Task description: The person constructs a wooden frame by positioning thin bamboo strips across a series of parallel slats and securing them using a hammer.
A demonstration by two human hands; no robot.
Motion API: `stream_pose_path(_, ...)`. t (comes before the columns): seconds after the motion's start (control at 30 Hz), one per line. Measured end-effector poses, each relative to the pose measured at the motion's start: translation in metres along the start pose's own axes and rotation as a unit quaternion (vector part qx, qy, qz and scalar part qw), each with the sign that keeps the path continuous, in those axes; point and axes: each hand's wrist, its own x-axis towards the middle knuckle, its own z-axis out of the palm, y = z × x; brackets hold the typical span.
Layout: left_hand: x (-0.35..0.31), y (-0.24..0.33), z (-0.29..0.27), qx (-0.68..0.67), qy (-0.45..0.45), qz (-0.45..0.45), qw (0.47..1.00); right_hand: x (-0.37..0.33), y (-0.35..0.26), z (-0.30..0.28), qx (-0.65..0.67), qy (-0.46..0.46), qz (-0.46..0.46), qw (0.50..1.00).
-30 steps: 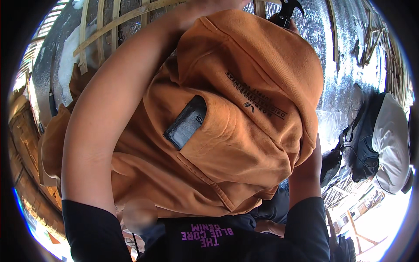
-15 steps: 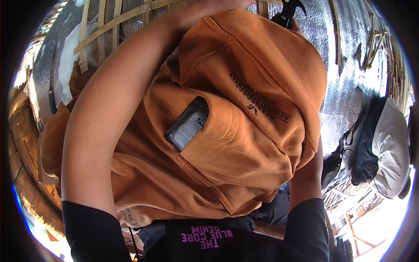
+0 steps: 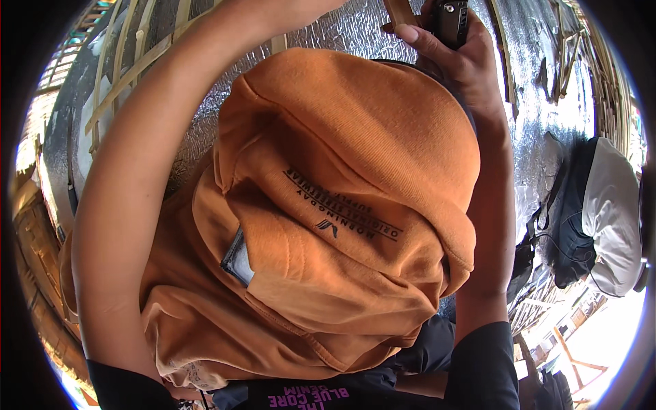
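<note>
My right hand (image 3: pixel 468 58) is raised at the upper right, closed round a dark metal tool (image 3: pixel 452 24) whose kind I cannot make out here. Its thumb presses against a brown wooden strip (image 3: pixel 401 14) beside the tool. My left hand (image 3: pixel 311 8) reaches up to the top edge, where its fingers are cut off from view. Between my arms bulges an orange garment (image 3: pixel 348 157) with dark print and a pocket. From that pocket sticks a flat dark-edged item (image 3: pixel 239 260), mostly covered by the cloth.
Silvery foil sheeting (image 3: pixel 342 37) lies beyond the garment, with light wooden slats (image 3: pixel 130 75) across it at the upper left. To the right are a dark bag (image 3: pixel 574 232) and a pale cloth bundle (image 3: pixel 611 212). Bamboo poles (image 3: pixel 608 68) line the far right.
My right hand has come out from behind the garment, bringing the dark tool into fuller view. The garment has shifted down and left, covering more of the pocket item. My left arm has moved left.
</note>
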Motion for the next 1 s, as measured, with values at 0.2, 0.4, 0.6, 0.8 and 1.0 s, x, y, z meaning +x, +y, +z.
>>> stream_pose_path(0.2, -0.002, 0.021, -0.019, 0.000, -0.003, -0.042, 0.999, 0.006, -0.004, 0.006, -0.019, 0.009, -0.030, 0.999)
stream_pose_path(0.4, 0.014, 0.021, -0.014, -0.107, -0.016, -0.089, 0.990, 0.007, 0.000, 0.000, 0.011, 0.018, -0.053, 0.998)
stream_pose_path(0.6, 0.010, 0.002, -0.018, -0.063, -0.026, -0.058, 0.996, 0.006, -0.013, 0.004, -0.030, 0.010, -0.013, 0.999)
stream_pose_path(0.8, 0.007, 0.014, -0.012, -0.028, -0.036, -0.058, 0.997, 0.009, -0.002, -0.001, -0.070, 0.005, -0.015, 0.997)
stream_pose_path(1.0, 0.010, 0.007, -0.011, -0.011, -0.031, -0.059, 0.998, 0.007, -0.009, -0.003, -0.075, -0.012, 0.018, 0.997)
